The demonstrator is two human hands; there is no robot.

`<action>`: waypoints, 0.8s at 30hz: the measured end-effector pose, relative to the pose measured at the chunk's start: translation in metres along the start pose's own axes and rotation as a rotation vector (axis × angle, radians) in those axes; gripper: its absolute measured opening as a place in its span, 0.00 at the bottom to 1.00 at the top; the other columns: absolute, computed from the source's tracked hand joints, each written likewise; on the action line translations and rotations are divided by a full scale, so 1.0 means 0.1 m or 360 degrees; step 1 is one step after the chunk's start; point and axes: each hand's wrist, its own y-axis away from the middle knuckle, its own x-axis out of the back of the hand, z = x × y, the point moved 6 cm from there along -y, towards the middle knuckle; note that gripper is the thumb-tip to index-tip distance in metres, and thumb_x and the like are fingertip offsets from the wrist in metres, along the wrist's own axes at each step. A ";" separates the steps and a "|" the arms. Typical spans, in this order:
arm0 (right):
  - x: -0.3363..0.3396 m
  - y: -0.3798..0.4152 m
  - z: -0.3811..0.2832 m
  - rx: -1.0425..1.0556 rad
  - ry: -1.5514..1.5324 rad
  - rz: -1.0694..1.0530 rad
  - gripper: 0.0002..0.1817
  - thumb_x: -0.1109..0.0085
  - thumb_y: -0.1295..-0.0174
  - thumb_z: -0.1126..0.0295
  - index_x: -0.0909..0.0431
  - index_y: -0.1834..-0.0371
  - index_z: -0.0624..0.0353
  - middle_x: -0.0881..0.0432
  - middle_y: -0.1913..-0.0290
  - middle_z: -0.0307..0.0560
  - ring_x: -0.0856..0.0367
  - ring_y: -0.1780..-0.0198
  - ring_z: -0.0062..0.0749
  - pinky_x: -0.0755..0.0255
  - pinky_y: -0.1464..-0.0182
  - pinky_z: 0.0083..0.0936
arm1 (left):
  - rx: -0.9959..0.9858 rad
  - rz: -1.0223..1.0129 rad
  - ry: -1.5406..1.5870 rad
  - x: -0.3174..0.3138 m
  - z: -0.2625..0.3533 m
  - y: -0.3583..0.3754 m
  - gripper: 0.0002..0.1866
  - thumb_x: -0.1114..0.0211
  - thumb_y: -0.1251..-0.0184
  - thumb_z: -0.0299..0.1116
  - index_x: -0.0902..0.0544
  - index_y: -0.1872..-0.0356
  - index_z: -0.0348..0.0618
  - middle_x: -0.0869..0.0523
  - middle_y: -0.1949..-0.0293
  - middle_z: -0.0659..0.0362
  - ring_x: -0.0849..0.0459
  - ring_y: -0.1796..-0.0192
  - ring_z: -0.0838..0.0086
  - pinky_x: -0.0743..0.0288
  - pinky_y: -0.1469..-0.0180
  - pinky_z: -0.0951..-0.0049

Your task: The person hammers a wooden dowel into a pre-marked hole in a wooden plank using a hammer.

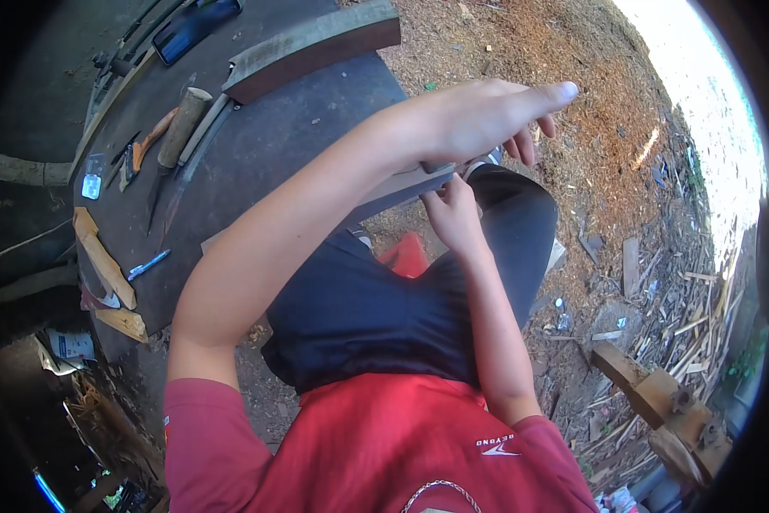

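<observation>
My left arm reaches across the bench, and my left hand [496,120] is over its near right side. Its thumb points out to the right, and the other fingers hang loosely bent and apart. Beneath that wrist lies a long flat grey strip [406,190], partly covered by the forearm; its kind cannot be made out. My right hand [455,209] is closed at the strip's right end, just below my left hand, above my dark trousers. What else lies under the left palm is hidden.
On the dark bench [316,111] lie a thick wooden beam [316,47], a phone [195,30], a wooden-handled tool [183,128], an orange-handled tool [153,137], a blue pen [149,264] and wood pieces [106,261]. Wood shavings [538,51] cover the ground; timber [658,398] lies lower right.
</observation>
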 end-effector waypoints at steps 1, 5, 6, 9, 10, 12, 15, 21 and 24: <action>0.00 0.03 -0.06 0.0006 0.0064 0.0066 0.38 0.40 0.31 0.72 0.37 0.16 0.65 0.12 0.57 0.63 0.09 0.59 0.47 0.18 0.50 0.40 | 0.0019 -0.0012 -0.0031 0.00 0.00 0.00 0.49 0.55 0.25 0.80 0.12 0.40 0.39 0.07 0.58 0.53 0.13 0.41 0.65 0.31 0.28 0.56; -0.03 0.06 -0.07 0.0062 0.0218 0.0255 0.37 0.37 0.32 0.70 0.34 0.19 0.66 0.13 0.51 0.69 0.10 0.52 0.58 0.18 0.47 0.46 | 0.0025 -0.0042 -0.0071 0.01 0.04 0.00 0.49 0.57 0.23 0.79 0.12 0.39 0.39 0.08 0.55 0.53 0.13 0.40 0.64 0.34 0.25 0.54; -0.04 0.07 -0.11 0.0128 0.0248 0.0322 0.37 0.37 0.33 0.70 0.33 0.19 0.66 0.14 0.50 0.70 0.10 0.50 0.60 0.19 0.46 0.47 | 0.0014 -0.0033 -0.0099 0.02 0.03 0.01 0.49 0.57 0.23 0.78 0.11 0.39 0.39 0.08 0.55 0.53 0.13 0.40 0.64 0.34 0.25 0.54; -0.02 0.06 -0.16 0.0060 0.0336 0.0311 0.35 0.34 0.34 0.70 0.30 0.23 0.66 0.15 0.49 0.68 0.12 0.49 0.64 0.20 0.47 0.50 | -0.0083 0.0020 -0.0168 0.06 0.02 0.02 0.43 0.50 0.20 0.73 0.12 0.40 0.37 0.08 0.53 0.52 0.12 0.42 0.64 0.26 0.31 0.58; -0.02 0.06 -0.17 0.0059 0.0369 0.0315 0.34 0.34 0.34 0.69 0.29 0.24 0.66 0.15 0.50 0.68 0.12 0.49 0.64 0.20 0.47 0.51 | -0.0056 0.0029 -0.0297 0.07 0.03 0.06 0.41 0.47 0.20 0.70 0.12 0.40 0.36 0.07 0.54 0.50 0.10 0.45 0.62 0.23 0.35 0.59; 0.01 0.07 -0.16 0.0044 0.0409 0.0305 0.31 0.33 0.34 0.69 0.27 0.28 0.66 0.15 0.50 0.67 0.13 0.50 0.65 0.20 0.48 0.52 | -0.0005 0.0054 -0.0561 0.11 0.09 0.18 0.36 0.40 0.20 0.64 0.12 0.42 0.34 0.07 0.56 0.47 0.07 0.49 0.60 0.17 0.44 0.60; 0.05 0.09 -0.22 0.0177 0.0463 0.0381 0.22 0.36 0.31 0.68 0.21 0.39 0.70 0.13 0.52 0.69 0.12 0.49 0.66 0.20 0.48 0.50 | -0.0136 0.0158 -0.0868 0.10 0.03 0.30 0.31 0.32 0.24 0.57 0.11 0.47 0.31 0.07 0.61 0.41 0.05 0.57 0.53 0.14 0.55 0.57; 0.03 0.07 -0.26 0.0266 0.0456 0.0400 0.22 0.40 0.28 0.63 0.19 0.41 0.72 0.12 0.51 0.74 0.12 0.46 0.69 0.21 0.45 0.51 | -0.0148 0.0442 -0.1038 0.11 0.06 0.49 0.26 0.32 0.26 0.52 0.10 0.59 0.32 0.11 0.72 0.39 0.07 0.64 0.45 0.14 0.56 0.50; 0.03 0.07 -0.26 0.0233 0.0397 0.0377 0.23 0.40 0.28 0.61 0.19 0.41 0.73 0.12 0.51 0.74 0.12 0.45 0.69 0.21 0.45 0.51 | -0.0220 0.0508 -0.1087 0.08 -0.01 0.49 0.25 0.31 0.27 0.52 0.11 0.64 0.33 0.11 0.72 0.39 0.08 0.64 0.45 0.14 0.57 0.50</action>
